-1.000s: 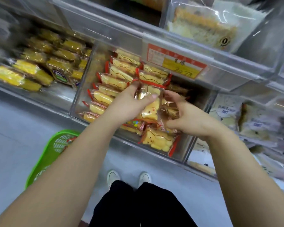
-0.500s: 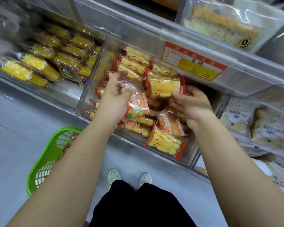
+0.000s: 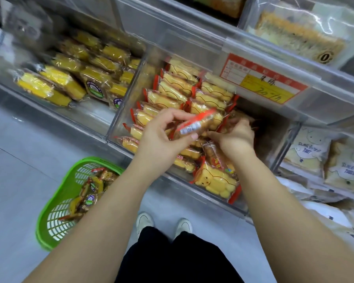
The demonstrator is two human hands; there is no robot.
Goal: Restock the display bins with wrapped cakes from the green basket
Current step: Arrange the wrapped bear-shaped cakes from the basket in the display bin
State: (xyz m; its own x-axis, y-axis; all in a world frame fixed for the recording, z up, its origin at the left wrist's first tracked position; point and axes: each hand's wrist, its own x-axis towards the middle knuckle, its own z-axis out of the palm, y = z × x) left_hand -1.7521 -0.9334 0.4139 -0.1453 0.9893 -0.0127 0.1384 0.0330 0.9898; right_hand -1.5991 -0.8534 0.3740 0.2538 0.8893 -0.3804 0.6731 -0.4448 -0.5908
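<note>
Clear plastic shelving runs across the shop wall, with the middle display bin [image 3: 131, 111] as landmark. Directly above its open top, the left hand [image 3: 161, 135] pinches a red-edged wrapped cake [image 3: 196, 124] between thumb and fingers. Just right of that cake, the right hand [image 3: 236, 137] reaches among the loose packs inside the bin, fingers curled; whether it grips one cannot be told. Below and left of the bin, the green basket [image 3: 49, 217] sits on the floor, stock remaining. Recommendation: seat the cake upright against the standing rows, label forward, avoiding crushed wrappers.
</note>
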